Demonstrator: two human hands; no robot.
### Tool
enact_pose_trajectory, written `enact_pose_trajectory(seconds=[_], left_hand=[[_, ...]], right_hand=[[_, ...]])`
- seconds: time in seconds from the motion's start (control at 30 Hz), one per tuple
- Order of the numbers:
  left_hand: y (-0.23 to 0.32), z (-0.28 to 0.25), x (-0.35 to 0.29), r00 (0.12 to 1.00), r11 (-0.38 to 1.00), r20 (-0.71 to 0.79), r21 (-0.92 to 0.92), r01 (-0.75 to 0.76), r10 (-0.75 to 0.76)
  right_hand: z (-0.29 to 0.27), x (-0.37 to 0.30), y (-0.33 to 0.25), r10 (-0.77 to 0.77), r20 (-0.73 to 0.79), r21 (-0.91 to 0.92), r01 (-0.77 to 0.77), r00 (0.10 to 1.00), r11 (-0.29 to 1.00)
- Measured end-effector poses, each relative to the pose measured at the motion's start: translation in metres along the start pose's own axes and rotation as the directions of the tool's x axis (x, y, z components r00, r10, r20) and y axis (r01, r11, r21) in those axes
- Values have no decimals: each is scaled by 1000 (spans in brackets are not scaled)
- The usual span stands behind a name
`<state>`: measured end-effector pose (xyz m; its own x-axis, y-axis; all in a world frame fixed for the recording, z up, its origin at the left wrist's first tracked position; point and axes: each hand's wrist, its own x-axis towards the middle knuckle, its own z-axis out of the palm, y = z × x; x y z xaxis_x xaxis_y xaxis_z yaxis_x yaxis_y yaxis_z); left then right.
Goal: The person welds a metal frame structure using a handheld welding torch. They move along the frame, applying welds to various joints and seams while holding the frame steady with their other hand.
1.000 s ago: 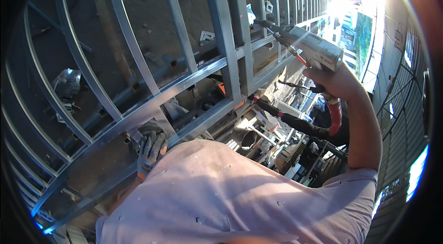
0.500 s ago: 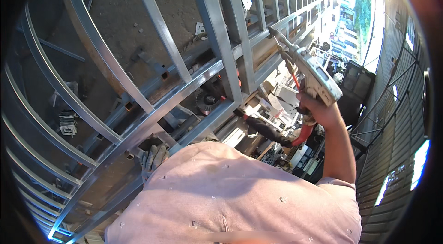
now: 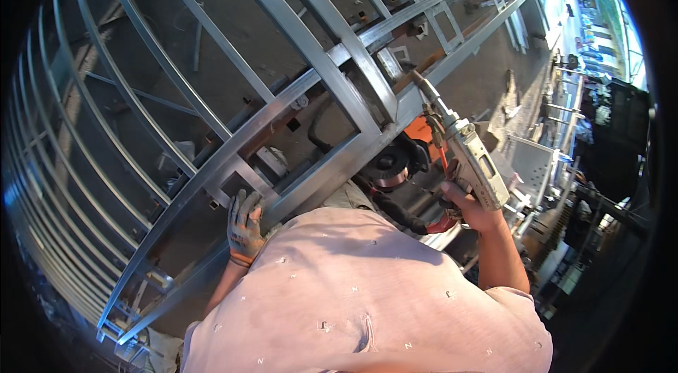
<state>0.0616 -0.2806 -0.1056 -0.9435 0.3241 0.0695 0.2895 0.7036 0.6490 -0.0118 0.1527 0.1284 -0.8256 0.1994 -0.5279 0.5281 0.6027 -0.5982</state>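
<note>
Torch [image 3: 467,143] was gripped in right hand [image 3: 476,209], its tip [image 3: 417,78] held near the frame's [image 3: 321,176] edge, gloved left hand [image 3: 245,223] was laid on the frame, fingers extended, open gaps were seen between its bars [image 3: 277,7].

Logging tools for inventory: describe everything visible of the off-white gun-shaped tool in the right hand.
The off-white gun-shaped tool looks plastic, with a grey, metal-looking nozzle and a thin red part alongside. The bare right hand grips its lower end; it slants up and left in the picture, nozzle pointing toward the grey metal frame. Tip contact is unclear.
</note>
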Motion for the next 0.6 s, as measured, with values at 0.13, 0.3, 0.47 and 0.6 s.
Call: enact_pose_trajectory(seconds=[0.13,0.3,0.47,0.6], left_hand=[[43,-5,18,989,997,-140,69,45,-35],[136,38,37,996,970,-65,-232,-68,55],[216,89,73,882,847,331,-517,-127,335],[228,83,72,916,798,307,-603,-23,259]], right_hand=[[-2,0,41,-385,44,162,373,922,913],[-21,-6,46,-608,7,203,594,794,778],[-58,-47,14,-502,-118,693,433,857,576],[-93,-43,19,-580,-246,871,440,777,220]])
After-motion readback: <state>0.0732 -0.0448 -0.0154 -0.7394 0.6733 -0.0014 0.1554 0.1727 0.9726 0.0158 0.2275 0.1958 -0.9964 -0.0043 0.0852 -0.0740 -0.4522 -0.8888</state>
